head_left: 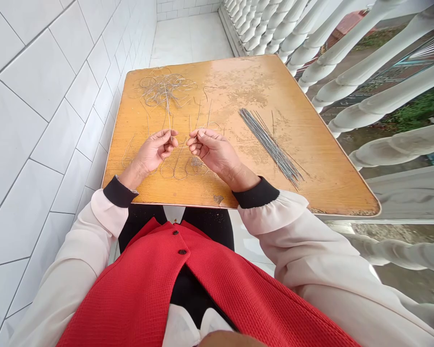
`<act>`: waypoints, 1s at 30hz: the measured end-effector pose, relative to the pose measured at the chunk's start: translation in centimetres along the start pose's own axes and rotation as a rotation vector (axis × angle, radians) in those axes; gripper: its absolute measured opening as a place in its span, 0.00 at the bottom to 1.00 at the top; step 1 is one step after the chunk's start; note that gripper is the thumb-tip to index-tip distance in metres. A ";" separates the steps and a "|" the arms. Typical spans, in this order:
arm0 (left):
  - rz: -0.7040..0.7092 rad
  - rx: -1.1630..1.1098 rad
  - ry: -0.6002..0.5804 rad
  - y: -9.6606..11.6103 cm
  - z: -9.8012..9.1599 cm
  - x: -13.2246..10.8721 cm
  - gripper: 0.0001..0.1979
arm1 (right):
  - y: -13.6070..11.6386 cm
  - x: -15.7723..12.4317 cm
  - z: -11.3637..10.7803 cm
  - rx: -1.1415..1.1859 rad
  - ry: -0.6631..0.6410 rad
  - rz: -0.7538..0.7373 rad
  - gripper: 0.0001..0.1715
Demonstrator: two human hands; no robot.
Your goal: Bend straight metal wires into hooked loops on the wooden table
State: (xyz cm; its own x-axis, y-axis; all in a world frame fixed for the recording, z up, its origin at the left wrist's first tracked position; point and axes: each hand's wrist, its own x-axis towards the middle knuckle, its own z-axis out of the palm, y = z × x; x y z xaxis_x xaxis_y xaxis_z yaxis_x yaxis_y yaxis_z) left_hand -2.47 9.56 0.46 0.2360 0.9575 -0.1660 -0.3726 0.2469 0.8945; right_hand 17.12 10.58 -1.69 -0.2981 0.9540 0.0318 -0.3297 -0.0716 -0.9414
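Left fingers [163,137] pinch straight silver wire [169,117] near looped silver-wire tangle [162,90], eleven o'clock; right fingers [207,138] closed, contents unclear. Likely wire-shaping step; next move calls for steady pinch.

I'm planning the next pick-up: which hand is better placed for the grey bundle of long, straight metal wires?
Probably the right hand: the grey wire bundle lies nearer it, off to the right. The left hand is farther, pinching a thin, silvery metal wire; the right's grip is unclear.
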 end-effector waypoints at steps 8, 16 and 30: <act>-0.026 0.054 -0.015 -0.1 0.1 0.0 0.13 | -0.2 -0.3 0.1 -0.074 -0.106 -0.022 0.13; -0.016 0.006 0.005 0.3 0.2 -0.3 0.15 | -0.1 -0.3 0.2 -0.011 -0.098 0.015 0.12; -0.014 -0.040 0.039 0.1 0.4 -0.3 0.21 | 1.2 0.3 -0.2 0.211 0.006 0.078 0.15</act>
State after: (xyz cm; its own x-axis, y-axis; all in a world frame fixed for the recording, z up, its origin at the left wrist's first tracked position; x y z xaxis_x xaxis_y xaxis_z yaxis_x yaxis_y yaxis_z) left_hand -2.21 9.29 0.79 0.2061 0.9589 -0.1950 -0.4053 0.2651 0.8749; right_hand 16.79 10.87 -2.84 -0.3252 0.9448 -0.0404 -0.4863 -0.2037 -0.8497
